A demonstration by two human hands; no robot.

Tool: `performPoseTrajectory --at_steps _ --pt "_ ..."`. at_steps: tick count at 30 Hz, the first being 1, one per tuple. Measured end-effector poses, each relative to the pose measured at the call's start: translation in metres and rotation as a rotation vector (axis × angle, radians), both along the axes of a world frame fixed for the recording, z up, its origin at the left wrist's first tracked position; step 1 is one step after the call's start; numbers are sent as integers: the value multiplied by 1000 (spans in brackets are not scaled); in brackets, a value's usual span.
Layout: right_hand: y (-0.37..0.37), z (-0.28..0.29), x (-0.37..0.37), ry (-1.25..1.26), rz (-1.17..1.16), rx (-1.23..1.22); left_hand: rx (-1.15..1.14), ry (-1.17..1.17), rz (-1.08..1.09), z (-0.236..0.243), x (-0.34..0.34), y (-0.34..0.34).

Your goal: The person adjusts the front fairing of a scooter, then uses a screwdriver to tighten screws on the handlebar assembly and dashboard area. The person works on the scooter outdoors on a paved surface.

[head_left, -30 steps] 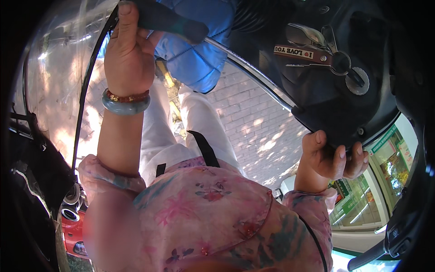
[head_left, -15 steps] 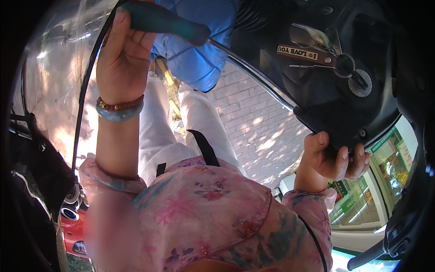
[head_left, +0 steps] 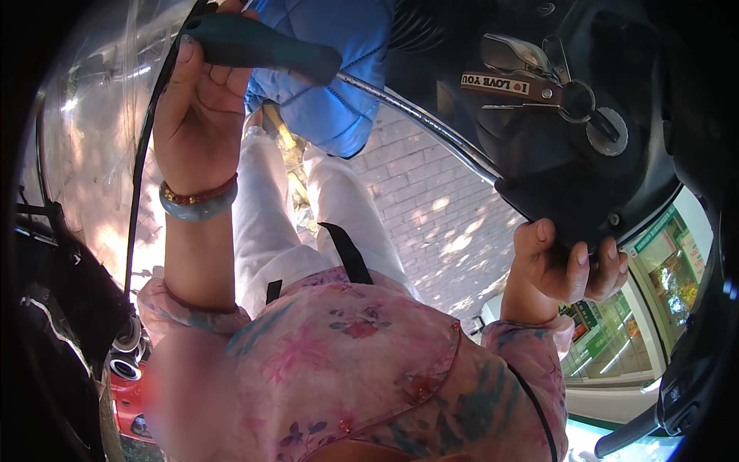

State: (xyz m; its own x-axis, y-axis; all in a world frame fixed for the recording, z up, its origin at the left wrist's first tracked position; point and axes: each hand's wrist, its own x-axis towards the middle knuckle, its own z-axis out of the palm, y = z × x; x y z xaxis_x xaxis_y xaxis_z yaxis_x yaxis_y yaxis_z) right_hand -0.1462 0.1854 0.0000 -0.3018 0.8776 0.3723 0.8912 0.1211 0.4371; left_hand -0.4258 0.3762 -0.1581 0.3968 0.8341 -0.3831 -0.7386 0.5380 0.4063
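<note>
At the upper left, my left hand point(head_left: 202, 127) is closed around the dark green handle of a long screwdriver point(head_left: 258, 42), its thumb along the handle's end. The metal shaft slants down to the right, and its far end meets the edge of a black plastic vehicle panel point(head_left: 554, 177). My right hand point(head_left: 566, 266) has its fingers curled up against the panel's lower corner, gripping it. Whether the shaft's tip sits in a screw is hidden at the panel edge.
A key ring point(head_left: 577, 102) with a brown strap and folding tool hangs from a key in the panel's lock. A blue quilted cover point(head_left: 323, 92) hangs beyond the screwdriver. Grey paving point(head_left: 431, 192) lies below. A clear plastic sheet with black edging point(head_left: 137, 177) stands at left.
My left hand and the screwdriver handle have shifted slightly left and a little down, and the fingers have changed position on the handle. The right hand keeps its hold on the panel.
</note>
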Motion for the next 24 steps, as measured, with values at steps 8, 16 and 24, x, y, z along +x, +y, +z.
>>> performPoseTrajectory --at_steps 8,16,24 --pt "0 0 0 5 1 -13 29 602 19 7 21 -7" --pt "0 -3 4 27 28 24 95 124 -85 1 2 -2" --pt "1 -5 4 -12 39 63 142 438 5 -4 9 -3"
